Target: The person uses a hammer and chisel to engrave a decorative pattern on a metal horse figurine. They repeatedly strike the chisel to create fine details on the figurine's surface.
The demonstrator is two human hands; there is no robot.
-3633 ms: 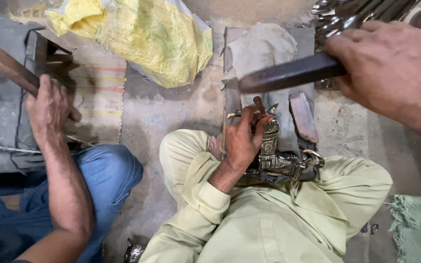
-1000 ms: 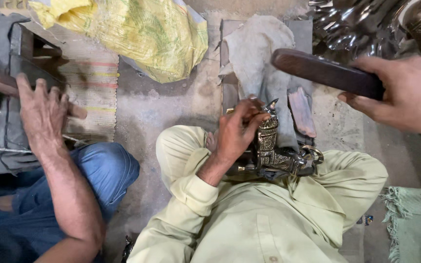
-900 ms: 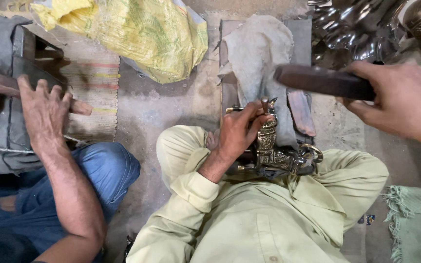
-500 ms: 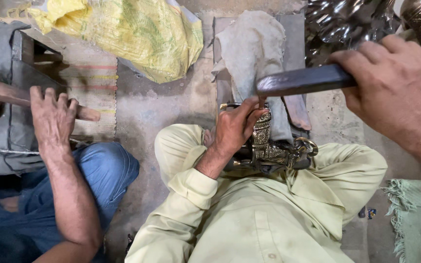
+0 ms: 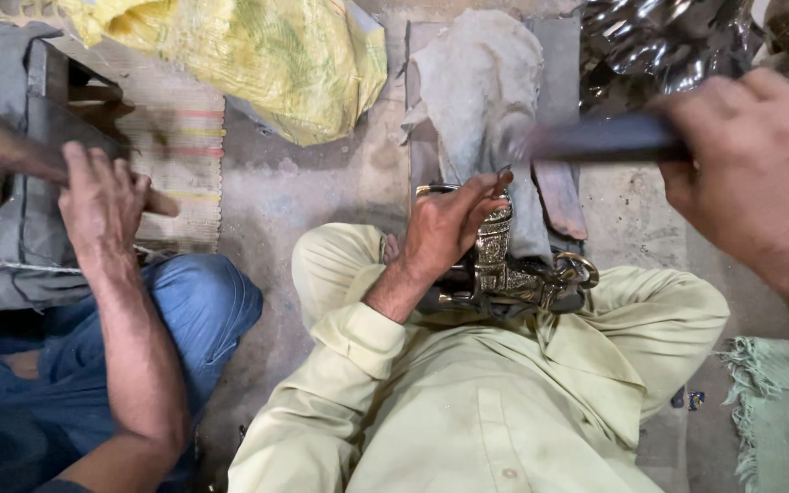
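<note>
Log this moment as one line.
left hand: steadies ornate metal piece in lap | right hand: grips dark bar, raised, blurred | co-worker's hand: on wooden stick

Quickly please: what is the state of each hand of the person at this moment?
Left hand: closed on the ornate embossed metal piece in the lap.
Right hand: closed on a dark, motion-blurred bar-shaped tool.

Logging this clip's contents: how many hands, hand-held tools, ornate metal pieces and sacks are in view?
Hands: 3 (left hand, right hand, co-worker's hand)
Held tools: 2 (dark tool, wooden-handled tool)
Ornate metal piece: 1
Yellow sack: 1
Total: 7
</note>
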